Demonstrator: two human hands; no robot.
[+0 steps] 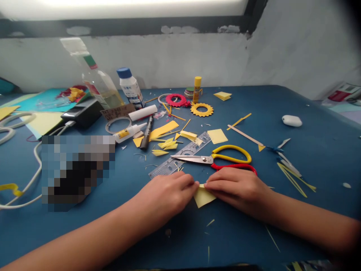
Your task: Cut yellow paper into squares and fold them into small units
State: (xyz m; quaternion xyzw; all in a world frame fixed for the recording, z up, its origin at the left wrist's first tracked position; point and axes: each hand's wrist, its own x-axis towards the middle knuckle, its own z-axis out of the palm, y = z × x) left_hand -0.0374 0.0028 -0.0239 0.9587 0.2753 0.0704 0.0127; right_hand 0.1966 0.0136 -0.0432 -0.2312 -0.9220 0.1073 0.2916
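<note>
The left forearm comes from the near left corner and the right forearm from the right edge; both slope inward. The left hand (169, 194) and the right hand (239, 192) are low over the worktop (234, 233), with their backs turned upward, and they almost meet. Between them, on the near side of the worktop, is a piece of pale yellow paper (203, 198), thin and matte; one pointed corner of it is directed to the near side.

Just beyond the hands lie scissors (208, 159) with metal blades, one yellow handle and one red handle. The blades rest across a transparent ruler (160, 169), which has cut-out shapes. Farther, there is a flat yellow square (217, 136) and a yellow ring with a toothed edge (194, 110). To the right lies a slim wooden stick (245, 135).

The fingers of each hand are bent and closed narrowly, and they pinch the far edge of the pale yellow paper, left fingertips and right fingertips near each other.
</note>
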